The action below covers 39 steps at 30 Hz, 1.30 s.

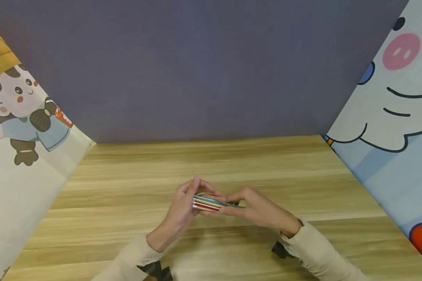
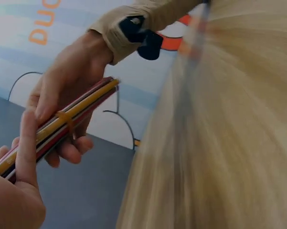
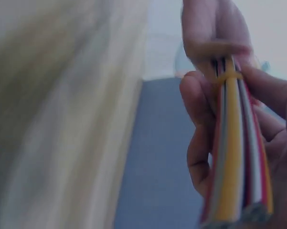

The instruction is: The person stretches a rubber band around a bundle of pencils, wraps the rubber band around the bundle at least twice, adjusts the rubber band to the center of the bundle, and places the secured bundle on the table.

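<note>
A bundle of slim striped pencils point(image 1: 207, 203) in yellow, red, white and dark colours is held above the table, between both hands. My left hand point(image 1: 181, 208) grips its left end, and in the left wrist view a straight finger point(image 2: 26, 148) lies across it. Thumb and fingers of my right hand point(image 1: 258, 207) pinch the other part of the bundle. A yellow rubber band point(image 2: 64, 119) is looped around the pencils near the right hand's fingers. The right wrist view shows the bundle's near ends point(image 3: 234, 219) side by side, with the band point(image 3: 229, 76) farther along.
Below the hands is a wood-grain table point(image 1: 126, 171). A dark grey panel point(image 1: 204, 70) stands along its back edge. Cartoon-printed panels flank it on the left point(image 1: 28, 113) and right point(image 1: 401, 113). Dark straps with small mounts point(image 1: 154, 269) sit at both wrists.
</note>
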Each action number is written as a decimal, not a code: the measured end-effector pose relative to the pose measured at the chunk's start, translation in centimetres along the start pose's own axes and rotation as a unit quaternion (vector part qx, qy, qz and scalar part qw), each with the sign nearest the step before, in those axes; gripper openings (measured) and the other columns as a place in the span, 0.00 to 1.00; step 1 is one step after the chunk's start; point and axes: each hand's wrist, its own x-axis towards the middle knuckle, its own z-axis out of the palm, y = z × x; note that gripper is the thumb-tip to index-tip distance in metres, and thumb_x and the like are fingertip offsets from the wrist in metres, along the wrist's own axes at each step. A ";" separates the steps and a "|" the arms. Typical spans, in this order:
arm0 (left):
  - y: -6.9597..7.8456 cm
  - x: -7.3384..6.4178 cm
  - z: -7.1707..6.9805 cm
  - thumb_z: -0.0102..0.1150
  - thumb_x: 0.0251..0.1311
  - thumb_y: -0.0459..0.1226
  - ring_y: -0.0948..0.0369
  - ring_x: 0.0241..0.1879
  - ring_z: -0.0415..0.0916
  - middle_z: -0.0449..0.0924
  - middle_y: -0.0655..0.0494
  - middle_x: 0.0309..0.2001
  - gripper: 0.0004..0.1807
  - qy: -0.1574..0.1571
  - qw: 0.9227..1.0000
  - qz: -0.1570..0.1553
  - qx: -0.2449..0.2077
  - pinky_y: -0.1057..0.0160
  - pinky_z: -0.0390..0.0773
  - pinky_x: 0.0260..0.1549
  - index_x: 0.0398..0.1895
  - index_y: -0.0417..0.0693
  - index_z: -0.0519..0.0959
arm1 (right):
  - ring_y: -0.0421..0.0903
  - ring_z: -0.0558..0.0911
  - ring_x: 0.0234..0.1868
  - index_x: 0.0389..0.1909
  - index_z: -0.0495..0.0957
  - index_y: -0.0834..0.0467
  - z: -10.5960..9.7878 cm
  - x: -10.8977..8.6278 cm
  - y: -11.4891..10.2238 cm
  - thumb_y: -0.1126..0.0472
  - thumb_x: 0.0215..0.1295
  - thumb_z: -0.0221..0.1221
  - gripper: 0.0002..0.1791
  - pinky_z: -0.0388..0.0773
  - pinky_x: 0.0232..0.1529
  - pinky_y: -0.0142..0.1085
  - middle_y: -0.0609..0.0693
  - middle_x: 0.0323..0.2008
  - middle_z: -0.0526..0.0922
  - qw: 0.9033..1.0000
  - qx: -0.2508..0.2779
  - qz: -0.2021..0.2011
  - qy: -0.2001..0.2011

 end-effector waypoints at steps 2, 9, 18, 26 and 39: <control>0.0 -0.2 0.0 0.27 0.82 0.42 0.49 0.45 0.85 0.85 0.46 0.43 0.26 -0.022 1.000 -0.001 0.001 0.52 0.85 0.35 0.45 0.38 0.78 | 0.41 0.85 0.44 0.56 0.83 0.50 0.7 0.3 -0.1 0.48 0.72 0.58 0.18 0.82 0.43 0.37 0.42 0.47 0.87 1.000 0.008 -0.003 -0.020; 1.0 0.0 -0.2 0.32 0.81 0.47 0.47 0.48 0.84 0.85 0.45 0.45 0.26 0.040 0.999 -0.009 -0.009 0.50 0.85 0.38 0.44 0.39 0.79 | 0.36 0.80 0.28 0.52 0.83 0.46 -1.0 -0.3 -0.8 0.46 0.70 0.60 0.15 0.79 0.31 0.32 0.38 0.39 0.86 0.999 -0.051 0.015 0.011; 0.5 -0.1 0.2 0.32 0.80 0.47 0.47 0.49 0.84 0.83 0.45 0.46 0.26 0.065 0.998 -0.004 -0.024 0.49 0.85 0.39 0.42 0.41 0.79 | 0.29 0.73 0.21 0.47 0.84 0.51 -0.4 -0.4 -1.8 0.47 0.69 0.60 0.15 0.74 0.22 0.28 0.34 0.31 0.83 0.976 -0.199 -0.058 0.071; -0.3 0.3 -1.2 0.34 0.81 0.45 0.47 0.45 0.84 0.78 0.35 0.52 0.27 0.044 0.993 -0.027 0.110 0.50 0.84 0.39 0.52 0.29 0.77 | 0.29 0.79 0.30 0.56 0.80 0.52 0.4 0.1 -0.4 0.52 0.69 0.62 0.17 0.79 0.30 0.27 0.42 0.44 0.86 0.974 -0.210 -0.056 0.064; 1.0 0.9 -5.0 0.47 0.76 0.47 0.63 0.26 0.75 0.84 0.54 0.34 0.17 -0.088 0.833 -0.084 0.539 0.65 0.78 0.26 0.48 0.49 0.83 | 0.37 0.80 0.39 0.45 0.83 0.55 -0.4 1.2 3.2 0.60 0.59 0.71 0.13 0.81 0.38 0.34 0.44 0.40 0.84 0.950 -0.303 -0.024 0.076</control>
